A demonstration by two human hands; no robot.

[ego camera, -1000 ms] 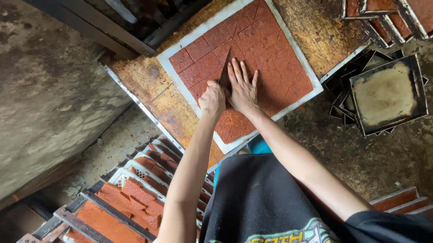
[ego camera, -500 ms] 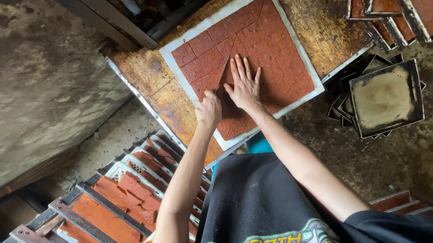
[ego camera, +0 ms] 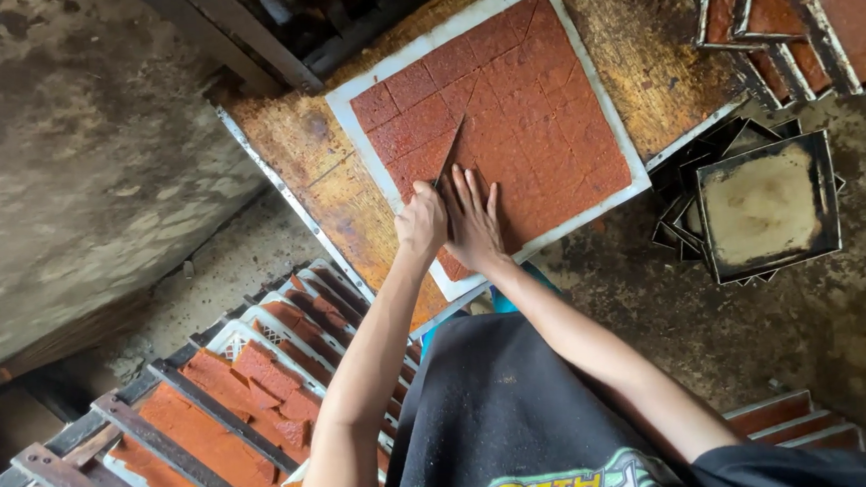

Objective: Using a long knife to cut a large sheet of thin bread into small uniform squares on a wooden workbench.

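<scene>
The rusty worktable (ego camera: 328, 160) fills the upper middle of the view, and on it lies a white board (ego camera: 601, 128) carrying a flat red-brown slab (ego camera: 535, 107) already scored into squares. The slab sits at the middle of the board, ringed by a white margin. Right of the table, a stack of empty square metal trays (ego camera: 766, 208) rests on the ground, and filled trays (ego camera: 839, 3) lean at the top right corner. At lower left, a rack (ego camera: 194, 429) holds broken red pieces.

The right hand (ego camera: 474, 221) lies flat on the slab's near edge with fingers spread, pressing it down. The left hand (ego camera: 420, 219) is closed round the handle of a knife (ego camera: 449, 152), whose blade angles up into the slab.

The likeliest trouble, as I judge it, is the blade running just beside the spread fingers: a slip on the sticky surface could nick them. A skewed cut would also spoil the even squares, and hard pressing could slide the board.

No labels or signs show on the trays or table; the only print, on the dark shirt (ego camera: 503, 410), seems partly cut off.
</scene>
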